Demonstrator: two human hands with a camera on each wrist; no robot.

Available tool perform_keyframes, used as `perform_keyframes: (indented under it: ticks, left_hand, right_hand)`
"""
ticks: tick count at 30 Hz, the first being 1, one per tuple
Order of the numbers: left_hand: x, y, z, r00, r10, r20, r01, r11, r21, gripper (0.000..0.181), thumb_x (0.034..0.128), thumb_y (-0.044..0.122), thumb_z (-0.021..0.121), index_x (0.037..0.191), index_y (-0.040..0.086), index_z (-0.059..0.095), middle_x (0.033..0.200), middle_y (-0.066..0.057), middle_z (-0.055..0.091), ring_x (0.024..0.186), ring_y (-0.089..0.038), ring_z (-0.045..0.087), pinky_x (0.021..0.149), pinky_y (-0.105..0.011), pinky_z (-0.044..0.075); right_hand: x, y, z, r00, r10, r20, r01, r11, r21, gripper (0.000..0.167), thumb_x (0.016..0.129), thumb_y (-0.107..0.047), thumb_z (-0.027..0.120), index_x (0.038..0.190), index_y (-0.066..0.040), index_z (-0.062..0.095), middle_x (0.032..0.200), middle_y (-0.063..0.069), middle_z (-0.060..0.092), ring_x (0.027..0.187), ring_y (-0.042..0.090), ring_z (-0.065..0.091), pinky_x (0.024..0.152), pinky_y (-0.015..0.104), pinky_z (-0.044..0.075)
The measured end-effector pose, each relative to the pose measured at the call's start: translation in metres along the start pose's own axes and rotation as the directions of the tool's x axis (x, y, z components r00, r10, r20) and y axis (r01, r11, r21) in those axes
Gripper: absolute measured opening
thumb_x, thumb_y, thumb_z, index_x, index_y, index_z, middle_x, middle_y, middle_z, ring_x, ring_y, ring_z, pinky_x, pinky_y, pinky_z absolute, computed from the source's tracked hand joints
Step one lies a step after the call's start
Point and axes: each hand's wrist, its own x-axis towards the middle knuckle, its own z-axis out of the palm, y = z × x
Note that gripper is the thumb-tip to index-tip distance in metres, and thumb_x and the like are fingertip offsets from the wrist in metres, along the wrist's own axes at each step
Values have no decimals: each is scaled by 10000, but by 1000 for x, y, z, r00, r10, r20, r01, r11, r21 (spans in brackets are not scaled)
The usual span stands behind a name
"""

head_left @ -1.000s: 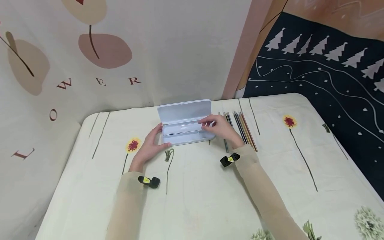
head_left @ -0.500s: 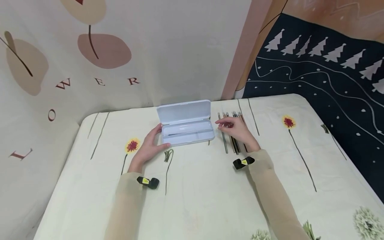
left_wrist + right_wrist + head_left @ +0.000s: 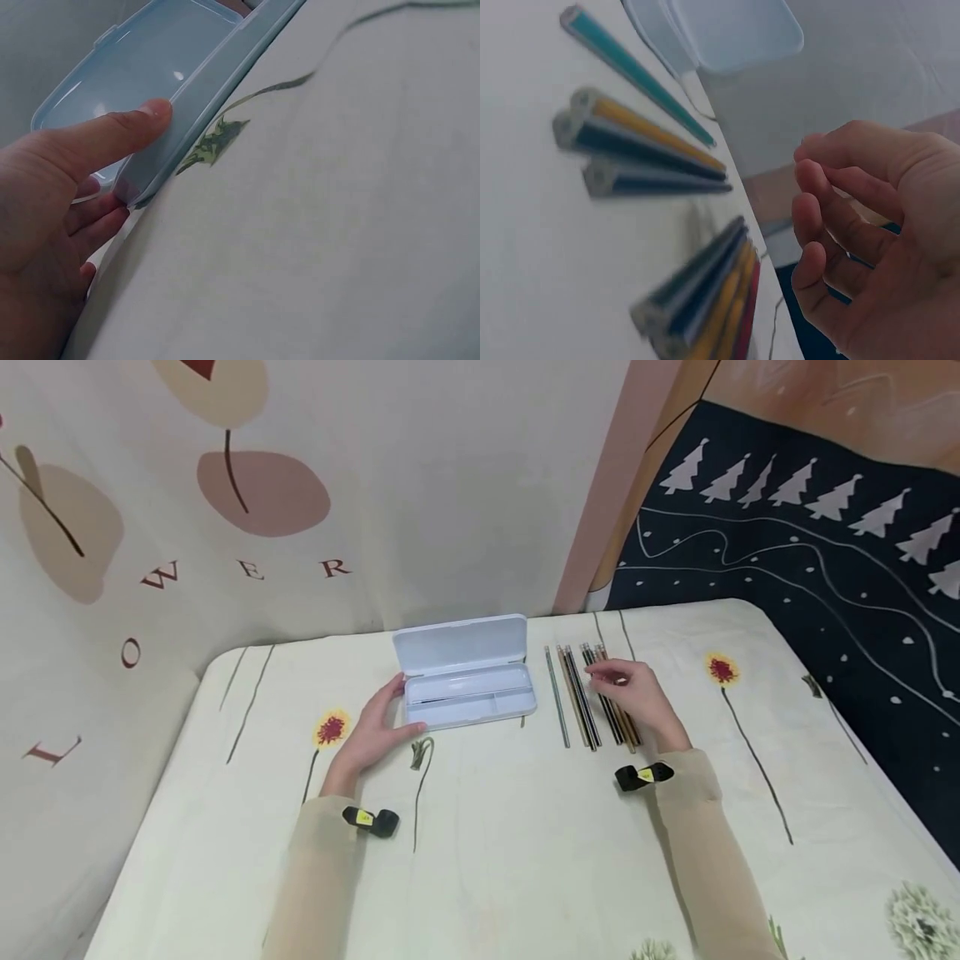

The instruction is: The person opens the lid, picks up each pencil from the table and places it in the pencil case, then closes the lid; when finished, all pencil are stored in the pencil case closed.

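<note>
A pale blue pencil case (image 3: pixel 471 697) stands with its lid (image 3: pixel 461 645) raised; a divided tray shows inside. My left hand (image 3: pixel 372 731) grips its left end, thumb along the front edge and fingers round the side, as the left wrist view shows with the case (image 3: pixel 210 82) and hand (image 3: pixel 67 187). My right hand (image 3: pixel 637 697) hangs above the right-hand bunch of pencils (image 3: pixel 617 722), fingers loosely bent and holding nothing. In the right wrist view the hand (image 3: pixel 877 232) is apart from the pencils (image 3: pixel 705 300). A teal pencil (image 3: pixel 557 697) lies nearest the case.
Between the teal pencil and the right-hand bunch lie several dark and gold pencils (image 3: pixel 579 702). The table carries a white flower-printed cloth (image 3: pixel 480 843). A printed curtain (image 3: pixel 450 485) and a dark tree-patterned cloth (image 3: pixel 787 552) hang behind it.
My right hand has moved right, from over the case's tray across the pencils to the right-hand bunch. The left hand and the case have stayed in place.
</note>
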Motion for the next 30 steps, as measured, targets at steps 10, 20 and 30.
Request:
perform_keyframes:
  ticks: [10, 20, 30]
  left_hand:
    - [0, -2, -1, 1000, -8, -4, 8, 1000, 6, 955, 817, 246, 784, 1543, 77, 187, 1493, -176, 358, 1414, -348, 199, 1141, -540, 69]
    - [0, -3, 2, 1000, -1, -3, 1, 1000, -13, 949, 814, 219, 786, 1542, 75, 194, 1491, -188, 356, 1413, -358, 198, 1137, -555, 69]
    - [0, -2, 0, 1000, 12, -7, -12, 1000, -4, 942, 813, 220, 786, 1537, 65, 204, 1483, -188, 368, 1407, -356, 212, 1138, -550, 64]
  right_hand:
    - [-14, 12, -24, 983, 145, -110, -149, 989, -26, 270, 943, -106, 615, 1170, 31, 663, 1054, 205, 641, 898, 232, 556, 653, 256, 457]
    - [-22, 30, -23, 970, 228, -90, -229, 973, -7, 288, 947, -101, 612, 1178, 68, 639, 1149, 246, 626, 986, 248, 572, 857, 351, 449]
    - [-15, 34, -15, 961, 242, -134, -253, 964, -78, 255, 928, -83, 597, 1130, 63, 652, 1035, 209, 631, 916, 276, 556, 791, 352, 434]
